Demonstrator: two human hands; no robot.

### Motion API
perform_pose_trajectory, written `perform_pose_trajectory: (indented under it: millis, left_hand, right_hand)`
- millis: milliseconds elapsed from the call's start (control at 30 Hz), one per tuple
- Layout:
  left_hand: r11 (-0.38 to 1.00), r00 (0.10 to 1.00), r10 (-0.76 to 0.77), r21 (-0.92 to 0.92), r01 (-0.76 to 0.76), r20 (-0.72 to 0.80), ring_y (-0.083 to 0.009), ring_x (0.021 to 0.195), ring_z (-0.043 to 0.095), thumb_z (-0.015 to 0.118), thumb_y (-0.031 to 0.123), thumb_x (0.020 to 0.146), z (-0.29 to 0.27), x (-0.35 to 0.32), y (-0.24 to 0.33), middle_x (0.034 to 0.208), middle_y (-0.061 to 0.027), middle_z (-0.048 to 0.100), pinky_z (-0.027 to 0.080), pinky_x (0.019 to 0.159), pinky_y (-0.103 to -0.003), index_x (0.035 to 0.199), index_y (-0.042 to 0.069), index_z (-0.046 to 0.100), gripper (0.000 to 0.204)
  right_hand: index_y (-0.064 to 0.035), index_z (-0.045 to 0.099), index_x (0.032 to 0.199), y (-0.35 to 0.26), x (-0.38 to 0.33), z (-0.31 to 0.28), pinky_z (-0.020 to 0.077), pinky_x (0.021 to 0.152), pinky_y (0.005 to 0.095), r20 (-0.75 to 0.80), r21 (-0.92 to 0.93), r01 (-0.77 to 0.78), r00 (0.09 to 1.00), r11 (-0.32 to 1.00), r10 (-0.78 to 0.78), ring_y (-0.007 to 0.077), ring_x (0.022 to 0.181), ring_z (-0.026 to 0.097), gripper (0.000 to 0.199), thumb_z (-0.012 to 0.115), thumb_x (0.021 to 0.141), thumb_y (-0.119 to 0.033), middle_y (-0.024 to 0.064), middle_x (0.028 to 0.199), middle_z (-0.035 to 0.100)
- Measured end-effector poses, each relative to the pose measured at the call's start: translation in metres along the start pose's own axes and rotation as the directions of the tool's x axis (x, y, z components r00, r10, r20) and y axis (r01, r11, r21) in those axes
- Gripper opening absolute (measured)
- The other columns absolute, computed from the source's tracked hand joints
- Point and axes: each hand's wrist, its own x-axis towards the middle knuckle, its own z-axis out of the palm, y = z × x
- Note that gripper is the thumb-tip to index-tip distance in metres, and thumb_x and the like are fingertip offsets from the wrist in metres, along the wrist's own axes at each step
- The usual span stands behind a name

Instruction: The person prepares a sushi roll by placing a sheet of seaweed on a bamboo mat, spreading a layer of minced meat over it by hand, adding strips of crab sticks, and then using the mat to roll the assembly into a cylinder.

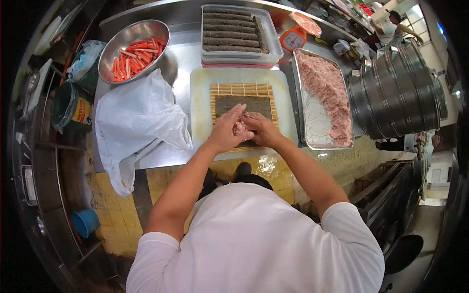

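My left hand (227, 131) and my right hand (261, 128) meet over a dark nori sheet (240, 103), closed around a lump of pink minced meat (241, 130). The nori lies on a bamboo rolling mat (243, 90), which rests on a white cutting board (201, 112). Right of the board, a metal tray (317, 117) holds a heap of the same minced meat (326, 80), with part of its bottom bare. Behind the board stands a plastic container (275, 39) with several dark nori rolls (232, 35) in rows.
A steel bowl (111, 49) of red-and-white crab sticks (139, 57) sits at the back left, above a white plastic bag (141, 117). An orange scale (294, 38) stands behind the tray. Stacked round metal steamers (395, 93) flank the right side. Another person (393, 31) is at far right.
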Motion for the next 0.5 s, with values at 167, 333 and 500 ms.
perform_pose_trajectory:
  millis: [167,333,500]
  left_hand:
    - [0.938,0.979,-0.106,0.344,0.04,0.176,-0.039,0.132,0.049,0.078,0.037,0.082,0.002,0.011,0.008,0.139,-0.0181,0.058,0.037,0.111,-0.049,0.145,0.01,0.051,0.074]
    - [0.96,0.981,-0.105,0.274,0.056,0.166,-0.0395,0.13,0.05,0.078,0.035,0.081,-0.004,0.012,-0.003,0.138,-0.017,0.058,0.039,0.11,-0.048,0.148,0.01,0.047,0.078]
    - [0.985,0.965,-0.159,0.098,0.141,0.207,-0.0332,0.13,0.053,0.076,0.022,0.085,-0.009,0.023,-0.003,0.138,-0.0152,0.059,0.043,0.107,-0.043,0.149,0.007,0.044,0.073]
  right_hand:
    - [-0.0139,0.071,0.103,0.002,0.003,-0.002,0.0478,0.098,0.0444,-0.04,0.099,0.172,0.985,0.98,-0.168,0.0352,0.115,0.06,0.03,0.081,0.075,-0.018,0.0112,0.117,0.069]
    - [-0.016,0.066,0.121,0.016,0.004,-0.013,0.0395,0.104,0.0502,0.149,0.165,0.143,0.974,0.976,-0.168,0.0305,0.112,0.062,0.043,0.075,0.08,-0.029,0.0074,0.115,0.069]
    - [-0.0106,0.051,0.142,-0.009,0.0,-0.043,0.0394,0.106,0.0502,0.002,0.05,0.083,0.997,0.995,-0.084,0.0284,0.124,0.056,0.061,0.068,0.086,-0.025,0.0158,0.13,0.063]
